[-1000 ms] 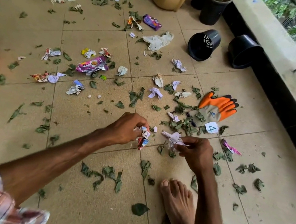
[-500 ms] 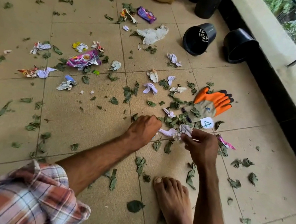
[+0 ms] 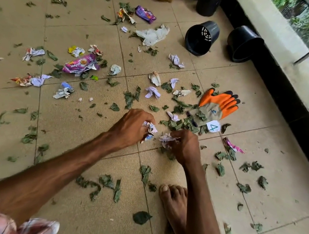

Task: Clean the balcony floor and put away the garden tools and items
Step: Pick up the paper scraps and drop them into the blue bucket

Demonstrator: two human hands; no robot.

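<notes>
- The balcony floor (image 3: pixel 75 157) lies strewn with leaves (image 3: pixel 107 182) and wrappers (image 3: pixel 81 64) toward every edge;
- the orange glove (image 3: pixel 219 104) lies toward its right edge, beyond our right hand (image 3: pixel 184 147), fingers pointing away;
- our left hand (image 3: pixel 131 127) curls round a paper wad (image 3: pixel 150 129); the right pinches a torn scrap (image 3: pixel 165 138);
- a loose paper (image 3: pixel 172 116) lies just beyond both, nearer the right.

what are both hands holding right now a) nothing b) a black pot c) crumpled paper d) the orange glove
c: the left hand and the right hand each grip crumpled paper, while the orange glove lies apart, untouched.
</notes>
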